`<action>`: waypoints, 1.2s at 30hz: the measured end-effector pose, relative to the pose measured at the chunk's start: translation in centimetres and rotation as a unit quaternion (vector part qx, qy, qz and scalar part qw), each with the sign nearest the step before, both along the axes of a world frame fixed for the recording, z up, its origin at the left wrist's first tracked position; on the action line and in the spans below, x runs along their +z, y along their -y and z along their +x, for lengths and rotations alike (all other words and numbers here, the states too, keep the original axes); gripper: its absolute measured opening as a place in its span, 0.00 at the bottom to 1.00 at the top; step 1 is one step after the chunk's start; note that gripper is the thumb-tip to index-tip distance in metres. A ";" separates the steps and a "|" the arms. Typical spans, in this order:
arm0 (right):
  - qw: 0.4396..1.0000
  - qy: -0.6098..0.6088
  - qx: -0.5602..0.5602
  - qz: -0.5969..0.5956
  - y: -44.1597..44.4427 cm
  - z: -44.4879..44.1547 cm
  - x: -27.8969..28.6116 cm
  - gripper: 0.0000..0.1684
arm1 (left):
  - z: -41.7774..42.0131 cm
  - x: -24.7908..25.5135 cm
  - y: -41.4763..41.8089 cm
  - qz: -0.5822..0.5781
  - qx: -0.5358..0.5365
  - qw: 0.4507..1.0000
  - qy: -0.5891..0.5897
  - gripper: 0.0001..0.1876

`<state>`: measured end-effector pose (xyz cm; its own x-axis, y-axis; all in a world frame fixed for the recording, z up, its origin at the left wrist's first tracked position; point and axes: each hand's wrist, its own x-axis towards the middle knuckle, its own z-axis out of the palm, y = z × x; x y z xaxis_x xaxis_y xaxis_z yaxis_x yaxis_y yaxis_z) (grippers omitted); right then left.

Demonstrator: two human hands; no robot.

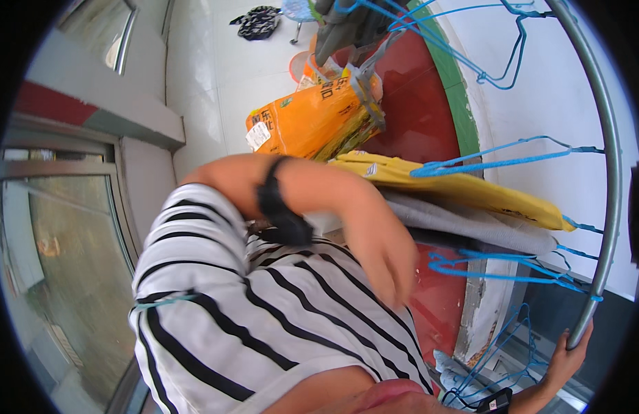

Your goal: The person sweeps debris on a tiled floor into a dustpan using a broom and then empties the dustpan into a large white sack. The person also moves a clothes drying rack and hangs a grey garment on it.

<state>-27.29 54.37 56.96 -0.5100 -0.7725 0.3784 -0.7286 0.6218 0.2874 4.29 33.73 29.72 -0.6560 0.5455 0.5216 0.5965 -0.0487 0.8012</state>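
A grey metal clothes rail curves down the right side, and my right hand is closed around its lower end. My left hand is bent across in front of my striped shirt, fingers pointing down and blurred by motion. Nothing shows in it, but its palm is hidden. Beyond it, a yellow garment and a grey garment hang from the rail on blue hangers. A dark garment hangs just below them. Bare blue wire hangers hang above and below this group.
An orange printed bag lies on the floor ahead. Dark grey cloth hangs at the top, near more blue hangers. A black patterned cloth lies on pale tiles. Light blue fabric and a wire hanger sit at lower right.
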 end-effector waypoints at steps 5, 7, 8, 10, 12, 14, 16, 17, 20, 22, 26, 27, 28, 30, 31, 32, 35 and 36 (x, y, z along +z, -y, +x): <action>0.999 -0.002 0.046 0.001 -0.2 0.4 -0.1 0.30 | 13.1 -11.4 15.7 0.095 0.393 0.783 0.473 0.16; 0.999 0.007 0.031 -0.006 0.1 0.7 -0.2 0.30 | 14.8 -16.3 20.8 0.055 0.663 0.626 0.405 0.14; 1.000 0.004 0.014 -0.003 0.1 0.8 -0.3 0.29 | 14.1 -17.9 23.2 0.099 0.729 0.584 0.343 0.14; 1.000 -0.010 -0.027 0.011 0.0 1.5 0.1 0.29 | 11.4 -18.0 26.7 0.085 0.758 0.589 0.266 0.16; 0.999 -0.002 -0.032 0.001 -0.8 0.1 0.1 0.29 | 7.7 -19.5 30.7 0.039 0.794 0.580 0.178 0.25; 0.999 -0.036 0.027 -0.011 -1.9 -1.6 0.0 0.27 | 4.3 -18.9 33.7 0.000 0.837 0.522 0.166 0.34; 1.000 0.001 -0.016 -0.003 -2.3 -1.4 0.6 0.25 | 1.1 -17.4 35.5 0.084 0.873 0.473 0.079 0.38; 0.999 0.019 -0.037 0.000 -2.4 -1.3 0.8 0.23 | 0.1 -17.0 36.7 0.087 0.881 0.459 0.073 0.37; 1.000 0.007 -0.002 -0.023 -1.8 -0.8 -0.2 0.14 | -0.3 -15.9 38.3 0.074 0.880 0.458 0.101 0.34; 0.999 0.018 -0.020 -0.021 -1.6 -0.4 0.0 0.11 | -0.4 -16.4 39.8 0.072 0.876 0.462 0.117 0.31; 0.999 0.032 -0.031 -0.020 -2.3 -0.7 0.3 0.10 | -0.3 -16.5 39.5 0.078 0.872 0.467 0.125 0.26; 0.998 0.044 -0.050 -0.022 -2.9 -1.2 0.2 0.11 | -0.3 -15.7 39.3 0.076 0.871 0.471 0.121 0.25; 0.996 0.057 -0.067 -0.025 -3.7 -2.2 0.1 0.12 | -0.2 -14.8 39.4 0.076 0.869 0.475 0.113 0.24; 0.994 0.073 -0.085 -0.007 -5.0 -5.0 1.4 0.19 | 0.6 -14.6 40.2 0.093 0.864 0.484 0.099 0.21; 0.997 0.064 -0.051 -0.013 -5.2 -5.6 1.0 0.19 | 0.6 -14.2 40.0 0.111 0.858 0.495 0.079 0.20; 0.998 0.050 -0.027 -0.016 -5.6 -5.8 0.9 0.19 | -0.3 -11.1 37.3 0.132 0.837 0.490 0.207 0.20; 0.997 0.067 -0.034 -0.020 -6.6 -7.3 0.7 0.25 | 0.3 -10.9 37.0 0.045 0.834 0.524 0.166 0.26; 0.998 0.051 -0.032 -0.015 -5.2 -7.3 0.6 0.25 | 1.4 -17.0 42.0 -0.089 0.877 0.457 0.121 0.34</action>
<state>-34.63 59.52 57.60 -0.5954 -0.7262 0.3437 -0.7116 0.6753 0.1939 5.64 -8.31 12.69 -0.1936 -0.9092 0.3685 -0.5130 0.4140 0.7520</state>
